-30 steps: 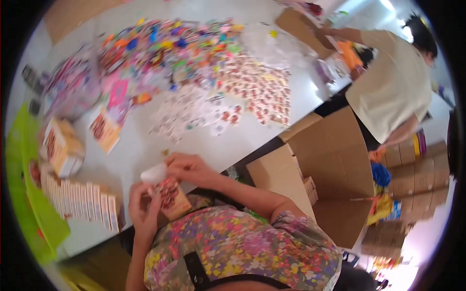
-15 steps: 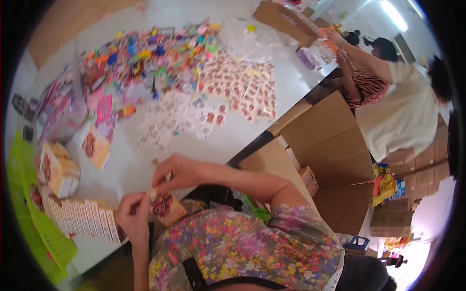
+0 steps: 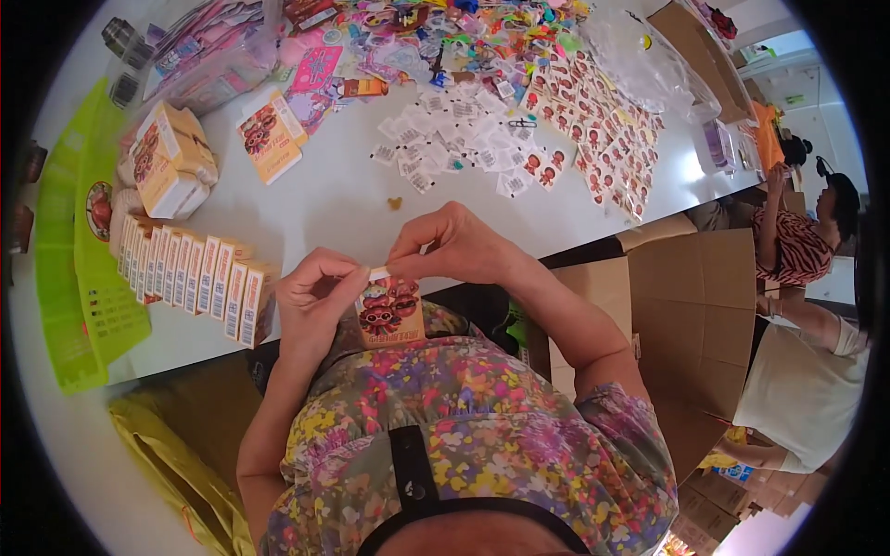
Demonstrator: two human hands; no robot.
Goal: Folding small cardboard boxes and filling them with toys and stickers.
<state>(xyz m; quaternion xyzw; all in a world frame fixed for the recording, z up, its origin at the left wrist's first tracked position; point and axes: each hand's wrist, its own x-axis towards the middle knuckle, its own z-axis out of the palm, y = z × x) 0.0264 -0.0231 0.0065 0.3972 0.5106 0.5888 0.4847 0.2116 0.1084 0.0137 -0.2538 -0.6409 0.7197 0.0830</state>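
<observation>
A small orange-yellow box (image 3: 391, 313) with red cartoon figures stands upright at the table's near edge, against my shirt. My left hand (image 3: 320, 295) pinches its top left corner between thumb and fingers. At the top right, my right hand (image 3: 454, 243) is closed on the upper edge, beside a white flap. Whether anything is inside the box cannot be seen. To the left, a row of similar small boxes (image 3: 199, 273) leans side by side. Behind the row sits a wrapped bundle of flat cartons (image 3: 176, 167), and right of it a few loose flat cartons (image 3: 271, 137).
White printed packets (image 3: 445, 130), cartoon sticker sheets (image 3: 603, 130) and a heap of colourful trinkets (image 3: 445, 37) cover the far table. A green plastic basket (image 3: 74, 241) stands left. A large open cardboard box (image 3: 686, 315) is at my right, with co-workers (image 3: 797, 389) beyond.
The view has swung, so the table and both hands appear turned and further right. Both hands still grip the box's top edge, and its printed front now faces up more squarely.
</observation>
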